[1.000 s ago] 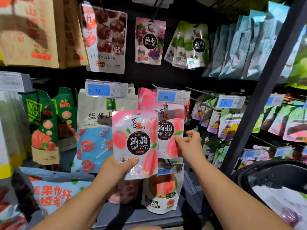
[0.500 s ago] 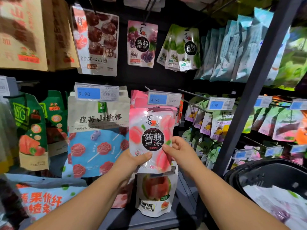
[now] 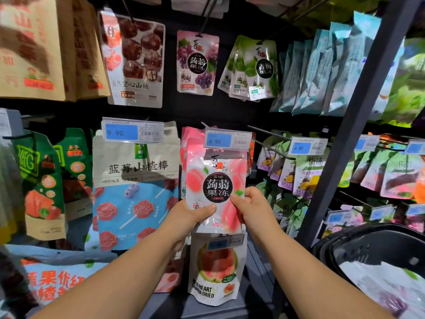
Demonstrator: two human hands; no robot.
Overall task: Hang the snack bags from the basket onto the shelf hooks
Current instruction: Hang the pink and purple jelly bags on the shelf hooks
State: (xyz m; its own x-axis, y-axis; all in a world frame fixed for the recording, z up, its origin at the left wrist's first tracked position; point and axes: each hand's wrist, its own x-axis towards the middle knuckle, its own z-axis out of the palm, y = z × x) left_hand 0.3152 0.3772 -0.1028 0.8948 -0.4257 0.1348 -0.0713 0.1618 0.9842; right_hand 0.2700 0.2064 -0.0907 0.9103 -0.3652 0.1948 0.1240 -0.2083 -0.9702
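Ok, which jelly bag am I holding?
The pink peach bag, in left hand and right hand; purple grape bag and green plum bags hang above.

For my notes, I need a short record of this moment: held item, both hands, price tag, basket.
held item: pink peach jelly bag, upright, before a row of similar pink bags
left hand: grips the bag's lower left, thumb on its front
right hand: pinches the bag's lower right edge
price tag: 4.90, just above the bag's top
on hook: cannot tell; the tag hides the bag's top edge
basket: black, lower right, more bags inside
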